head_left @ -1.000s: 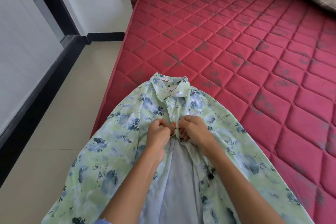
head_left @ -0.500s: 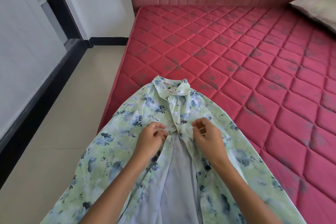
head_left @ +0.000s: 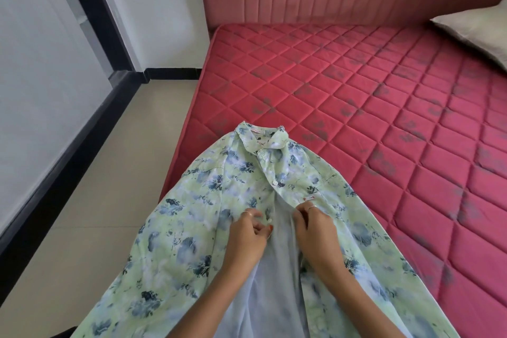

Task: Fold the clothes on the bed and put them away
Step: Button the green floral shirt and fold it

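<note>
- Item: pale green, blue-flowered button-front cotton shirt (head_left: pixel 208 217), laid collar-up across the near corner of the red quilted mattress (head_left: pixel 356 107), hem hanging off toward me
- Step, as I judge it: buttoning the front before folding; upper buttons done, lower placket open
- Left hand (head_left: pixel 247 239): grip pinches the left placket edge at a button
- Right hand (head_left: pixel 315 230): grip pinches the right placket edge
- Next: bring edges together, press button through its hole
- Change: a second ago both hands met higher, at one button; now lower and apart
</note>
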Available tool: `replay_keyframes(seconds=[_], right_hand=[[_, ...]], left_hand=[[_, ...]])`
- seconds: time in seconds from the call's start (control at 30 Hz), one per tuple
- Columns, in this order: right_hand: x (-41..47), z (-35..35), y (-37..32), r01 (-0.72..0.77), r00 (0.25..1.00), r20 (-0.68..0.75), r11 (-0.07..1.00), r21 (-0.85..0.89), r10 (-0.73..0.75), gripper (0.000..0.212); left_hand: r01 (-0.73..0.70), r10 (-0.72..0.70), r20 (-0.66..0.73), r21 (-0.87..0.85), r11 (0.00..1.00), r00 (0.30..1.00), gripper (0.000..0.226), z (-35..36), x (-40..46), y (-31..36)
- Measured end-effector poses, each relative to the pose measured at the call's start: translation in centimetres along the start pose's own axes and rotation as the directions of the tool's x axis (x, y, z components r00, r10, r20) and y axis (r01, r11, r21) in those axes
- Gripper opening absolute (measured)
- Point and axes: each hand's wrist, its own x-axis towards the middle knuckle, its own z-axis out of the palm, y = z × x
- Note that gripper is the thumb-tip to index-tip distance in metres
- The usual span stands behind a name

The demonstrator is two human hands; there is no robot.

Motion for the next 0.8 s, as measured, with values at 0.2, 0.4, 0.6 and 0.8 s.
replay_keyframes(seconds=[0.2, 0.4, 0.6, 0.8], right_hand=[[0.3, -1.6, 1.3, -0.157, 0.959, 0.273, 0.936, 0.315, 0.069, 0.014], [0.9, -2.0, 2.9, -0.216, 0.935, 0.351, 0.877, 0.429, 0.059, 0.009], [2.1, -2.6, 3.3, -0.134, 0.897, 0.440, 0.916, 0.377, -0.050, 0.014], [2.2, -3.3, 2.6, -0.201, 0.888, 0.456, 0.845, 0.496, -0.057, 0.012]], left_hand=[[-0.104, 0.105, -0.013, 0.071, 0.992, 0.994, 0.019, 0.3, -0.9, 0.3], [-0.077, 0.077, 0.001, 0.138, 0.988, 0.997, 0.010, 1.7, -0.5, 0.9], [-0.087, 0.092, -0.007, 0.236, 0.968, 0.996, 0.010, 2.0, -0.9, 1.5], [-0.056, 0.085, -0.176, 0.163, 0.985, 0.981, 0.009, 1.8, -2.1, 3.4]])
